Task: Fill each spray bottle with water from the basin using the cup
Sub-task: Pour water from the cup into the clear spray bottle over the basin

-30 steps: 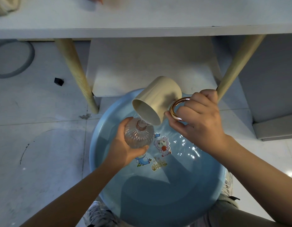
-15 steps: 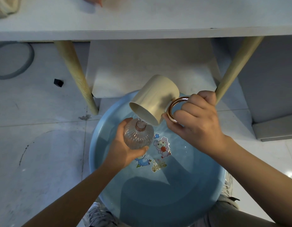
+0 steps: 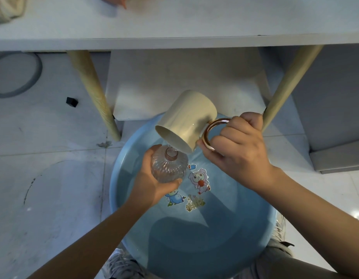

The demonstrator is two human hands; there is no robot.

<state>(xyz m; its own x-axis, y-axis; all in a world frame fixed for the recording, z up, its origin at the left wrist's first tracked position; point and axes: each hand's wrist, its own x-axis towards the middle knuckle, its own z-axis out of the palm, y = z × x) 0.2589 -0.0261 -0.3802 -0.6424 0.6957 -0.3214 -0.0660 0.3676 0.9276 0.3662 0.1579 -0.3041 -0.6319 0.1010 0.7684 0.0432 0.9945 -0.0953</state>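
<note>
Spray bottle (image 3: 169,166), clear ribbed plastic, probably light and wet-slippery, sits gripped around its body by the left hand (image 3: 152,182); right hand (image 3: 237,150) clasps the cup (image 3: 187,120) handle, pouring.

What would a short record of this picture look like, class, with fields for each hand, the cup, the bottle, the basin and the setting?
left hand: wrapped round the bottle, holding it upright over the basin
right hand: gripping the cup by its ring handle
cup: cream, tipped steeply, lip just above the bottle's open neck
bottle: clear, ribbed, no spray top on it
basin: blue, on the floor, holds water, cartoon stickers on its bottom
table: white, wooden legs, behind the basin
</note>
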